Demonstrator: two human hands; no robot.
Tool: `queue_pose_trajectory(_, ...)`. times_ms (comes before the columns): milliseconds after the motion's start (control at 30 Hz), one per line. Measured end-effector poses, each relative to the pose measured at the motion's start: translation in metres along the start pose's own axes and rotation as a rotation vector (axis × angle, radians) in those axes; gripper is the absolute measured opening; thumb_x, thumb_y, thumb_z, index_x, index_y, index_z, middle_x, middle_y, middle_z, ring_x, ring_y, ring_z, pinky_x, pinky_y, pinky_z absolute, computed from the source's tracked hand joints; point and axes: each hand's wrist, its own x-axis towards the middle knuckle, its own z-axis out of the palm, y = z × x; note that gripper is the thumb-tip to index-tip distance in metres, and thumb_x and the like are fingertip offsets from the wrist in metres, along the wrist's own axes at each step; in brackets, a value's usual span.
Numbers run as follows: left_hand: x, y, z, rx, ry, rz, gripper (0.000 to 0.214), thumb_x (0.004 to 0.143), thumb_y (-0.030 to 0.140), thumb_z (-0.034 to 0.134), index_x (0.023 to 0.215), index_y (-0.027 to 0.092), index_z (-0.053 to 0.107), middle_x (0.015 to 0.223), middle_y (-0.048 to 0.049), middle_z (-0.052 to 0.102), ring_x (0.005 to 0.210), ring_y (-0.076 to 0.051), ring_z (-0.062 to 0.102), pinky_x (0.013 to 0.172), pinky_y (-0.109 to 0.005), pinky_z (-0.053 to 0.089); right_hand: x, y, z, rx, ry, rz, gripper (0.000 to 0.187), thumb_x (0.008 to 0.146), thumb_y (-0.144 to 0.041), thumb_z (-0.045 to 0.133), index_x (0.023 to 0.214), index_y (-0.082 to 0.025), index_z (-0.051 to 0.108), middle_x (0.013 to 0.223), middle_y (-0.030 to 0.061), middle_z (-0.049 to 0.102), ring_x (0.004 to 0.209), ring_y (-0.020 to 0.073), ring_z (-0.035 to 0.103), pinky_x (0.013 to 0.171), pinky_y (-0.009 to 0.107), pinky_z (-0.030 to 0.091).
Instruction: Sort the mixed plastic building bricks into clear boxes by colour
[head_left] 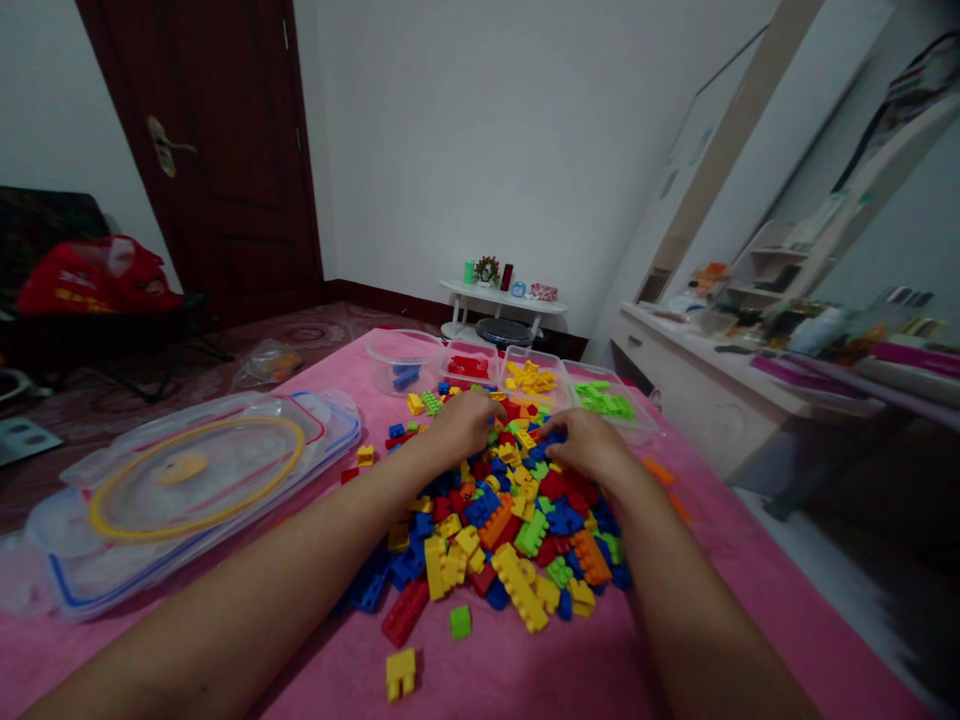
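A heaped pile of toy building bricks in red, yellow, blue, green and orange covers the middle of the pink-covered table. My left hand is at the pile's far side, its fingers curled down among the bricks; whatever they grip is hidden. At the upper right of the heap, my right hand has thumb and fingers bent around a blue brick. Beyond the hands stand clear tubs: a round tub with blue bricks, and others holding red bricks, yellow bricks and green bricks.
Stacked clear lids with coloured rims lie to the left on the table. Loose near the front are a yellow brick and a green brick. Orange bricks lie right of my right arm. A cluttered dresser stands at right.
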Motion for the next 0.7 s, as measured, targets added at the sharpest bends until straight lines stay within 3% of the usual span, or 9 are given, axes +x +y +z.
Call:
queue_pose_trajectory(100, 0.002, 0.002, -0.003, -0.153, 0.091, 0.001, 0.029, 0.072, 0.011, 0.057, 0.095, 0.02, 0.072, 0.095, -0.0077, 0.068, 0.092, -0.022, 0.061, 0.084, -0.031, 0.047, 0.0, -0.005, 0.006, -0.037, -0.029, 0.012, 0.028, 0.062, -0.018, 0.066, 0.086, -0.028, 0.074, 0.09, 0.0037, 0.07, 0.082, 0.0191, 0.063, 0.068, 0.026, 0.042)
queue_pose_trajectory(200, 0.004, 0.007, -0.008, -0.562, 0.132, -0.135, 0.022, 0.075, 0.014, 0.057, 0.093, 0.016, 0.071, 0.088, -0.0067, 0.068, 0.082, -0.018, 0.062, 0.077, -0.03, 0.05, -0.002, -0.008, 0.001, -0.022, -0.004, 0.034, 0.02, 0.064, -0.025, 0.067, 0.083, -0.026, 0.074, 0.086, 0.0047, 0.07, 0.079, 0.0199, 0.062, 0.065, 0.026, 0.041)
queue_pose_trajectory(300, 0.004, 0.013, -0.014, -1.154, 0.032, -0.387, 0.021, 0.081, 0.018, 0.052, 0.094, 0.013, 0.067, 0.083, -0.0061, 0.066, 0.065, -0.012, 0.061, 0.063, -0.025, 0.052, -0.004, -0.012, -0.013, 0.099, 0.07, 0.009, 0.02, 0.066, -0.033, 0.068, 0.081, -0.022, 0.073, 0.08, 0.0047, 0.069, 0.073, 0.0187, 0.061, 0.062, 0.026, 0.04)
queue_pose_trajectory(400, 0.004, 0.014, -0.019, -1.544, -0.094, -0.572, 0.017, 0.082, 0.021, 0.053, 0.092, 0.012, 0.063, 0.079, -0.0056, 0.065, 0.056, -0.008, 0.06, 0.055, -0.02, 0.052, -0.006, -0.023, -0.023, 0.286, 0.23, -0.052, 0.02, 0.07, -0.034, 0.065, 0.081, -0.018, 0.072, 0.076, 0.004, 0.068, 0.068, 0.0165, 0.059, 0.061, 0.026, 0.041)
queue_pose_trajectory(500, 0.003, 0.011, -0.02, -1.759, -0.265, -0.621, 0.026, 0.086, 0.036, 0.051, 0.093, 0.013, 0.059, 0.076, -0.0061, 0.064, 0.059, -0.012, 0.063, 0.052, -0.02, 0.054, -0.007, -0.038, -0.019, 0.558, 0.352, -0.153, 0.025, 0.071, -0.034, 0.065, 0.088, -0.016, 0.071, 0.08, 0.0044, 0.069, 0.068, 0.0153, 0.06, 0.063, 0.026, 0.045)
queue_pose_trajectory(600, 0.002, 0.01, -0.019, -1.886, -0.458, -0.569, 0.045, 0.085, 0.055, 0.047, 0.098, 0.013, 0.058, 0.074, -0.0069, 0.064, 0.062, -0.015, 0.066, 0.048, -0.021, 0.054, -0.007, -0.049, -0.007, 0.759, 0.329, -0.187, 0.045, 0.066, -0.031, 0.07, 0.108, -0.016, 0.065, 0.096, 0.0064, 0.069, 0.063, 0.0125, 0.059, 0.059, 0.025, 0.048)
queue_pose_trajectory(700, 0.0, 0.012, -0.018, -1.907, -0.475, -0.575, 0.045, 0.082, 0.053, 0.055, 0.093, 0.01, 0.06, 0.07, -0.0071, 0.064, 0.056, -0.013, 0.063, 0.038, -0.015, 0.047, -0.008, -0.053, -0.003, 0.803, 0.341, -0.169, 0.056, 0.065, -0.033, 0.071, 0.118, -0.019, 0.06, 0.103, 0.0081, 0.067, 0.055, 0.01, 0.057, 0.054, 0.025, 0.049)
